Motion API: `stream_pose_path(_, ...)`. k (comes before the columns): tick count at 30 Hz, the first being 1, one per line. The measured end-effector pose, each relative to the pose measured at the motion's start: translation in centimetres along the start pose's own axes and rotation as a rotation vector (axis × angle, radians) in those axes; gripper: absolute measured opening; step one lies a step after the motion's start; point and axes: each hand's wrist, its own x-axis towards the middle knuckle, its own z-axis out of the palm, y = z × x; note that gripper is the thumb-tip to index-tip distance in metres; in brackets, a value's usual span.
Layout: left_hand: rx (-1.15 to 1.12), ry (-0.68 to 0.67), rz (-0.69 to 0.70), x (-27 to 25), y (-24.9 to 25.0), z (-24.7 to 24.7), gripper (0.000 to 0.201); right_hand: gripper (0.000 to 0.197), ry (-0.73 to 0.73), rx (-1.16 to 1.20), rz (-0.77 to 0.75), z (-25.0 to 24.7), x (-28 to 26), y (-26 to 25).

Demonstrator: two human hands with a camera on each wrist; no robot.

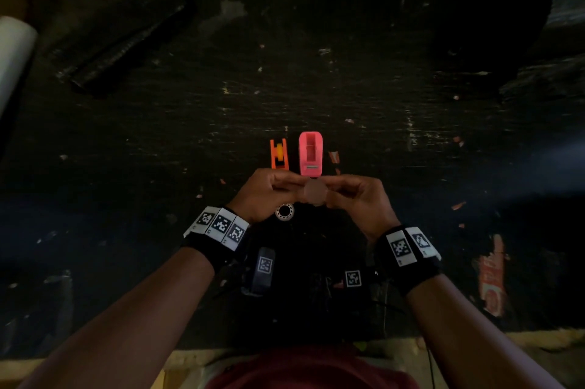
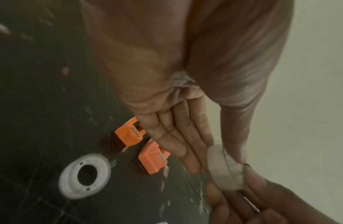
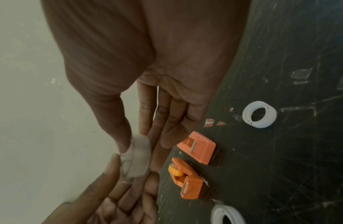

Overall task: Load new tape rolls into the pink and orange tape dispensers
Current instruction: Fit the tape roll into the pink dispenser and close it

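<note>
A clear tape roll (image 1: 313,193) (image 2: 223,168) (image 3: 137,157) is held above the dark table, pinched from both sides. My left hand (image 1: 272,192) (image 2: 176,136) grips its left side with thumb and fingers. My right hand (image 1: 354,195) (image 3: 147,121) pinches its right side. Just beyond the hands stand the orange dispenser (image 1: 278,154) (image 2: 128,134) (image 3: 188,183), with a yellow wheel inside, and to its right the pink dispenser (image 1: 311,152) (image 2: 153,159) (image 3: 197,147), its slot bare. Both look orange in the wrist views.
A white ring (image 1: 284,211) (image 2: 84,172) lies on the table under my left hand; the right wrist view shows a white ring (image 3: 259,114) and another roll (image 3: 226,215). A black roll (image 1: 126,33) lies far left, a black bag (image 1: 487,18) far right.
</note>
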Motion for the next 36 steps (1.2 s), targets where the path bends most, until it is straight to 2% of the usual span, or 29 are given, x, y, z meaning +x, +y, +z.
stream_pose_path(6,0.027,0.028,-0.067,0.6,-0.1,0.4,0.029,0.031,0.051,-0.078,0.003,0.6,0.4,0.3)
stream_pose_path(11,-0.126,0.004,-0.122,1.5,-0.2,0.4,0.030,0.034,0.102,-0.029,-0.004,0.5,0.4,-0.3)
stream_pose_path(18,-0.291,-0.027,-0.167,2.7,-0.1,0.0,0.034,0.022,0.086,0.022,-0.012,0.4,1.3,-1.8)
stream_pose_path(20,-0.136,0.022,-0.061,3.7,-0.1,-0.7,0.035,0.021,0.108,-0.036,-0.021,0.4,2.2,-2.2)
stream_pose_path(23,0.296,0.153,0.124,5.4,0.7,-2.0,0.044,0.021,0.235,-0.283,-0.037,0.1,4.7,-2.4)
stream_pose_path(25,0.652,0.239,0.214,6.6,1.3,-2.7,0.060,0.019,0.284,-0.489,-0.067,-0.1,6.7,-2.6)
stream_pose_path(27,0.902,0.252,0.247,7.6,1.8,-2.9,0.081,0.015,0.285,-0.645,-0.075,-0.1,8.5,-2.7)
stream_pose_path(31,1.075,0.125,0.196,9.7,1.5,-2.5,0.106,0.017,0.240,-0.843,-0.030,0.9,11.7,-2.7)
stream_pose_path(33,1.101,0.093,0.174,10.5,1.2,-2.4,0.108,0.015,0.224,-0.908,0.028,1.5,12.7,-2.7)
stream_pose_path(36,1.096,0.052,0.160,11.2,0.9,-2.1,0.100,0.010,0.202,-0.951,0.116,2.2,13.7,-2.6)
